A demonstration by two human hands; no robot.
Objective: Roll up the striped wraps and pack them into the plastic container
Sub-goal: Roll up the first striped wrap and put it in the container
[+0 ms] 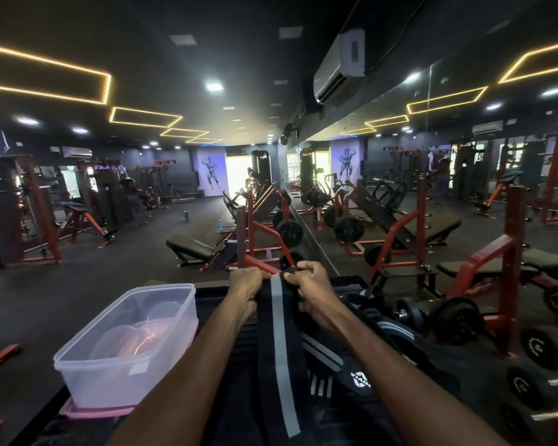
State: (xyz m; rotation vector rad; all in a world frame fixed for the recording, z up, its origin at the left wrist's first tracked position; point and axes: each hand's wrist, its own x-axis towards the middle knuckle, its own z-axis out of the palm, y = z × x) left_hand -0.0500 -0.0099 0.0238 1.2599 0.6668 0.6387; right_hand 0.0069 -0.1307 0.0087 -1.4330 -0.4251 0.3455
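Left hand [246,286] and right hand [310,284] each pinch the far end of one black wrap with a grey centre stripe [282,342], fingers closed on its corners. The wrap hangs flat between the forearms, running toward the near edge of the dark bench [219,317]. More striped wraps [329,358] lie heaped just right of it, under the right forearm. The clear plastic container [123,358] stands open at the bench's left edge, on a pink lid [91,412]. Dumbbells [455,320] sit right of the bench.
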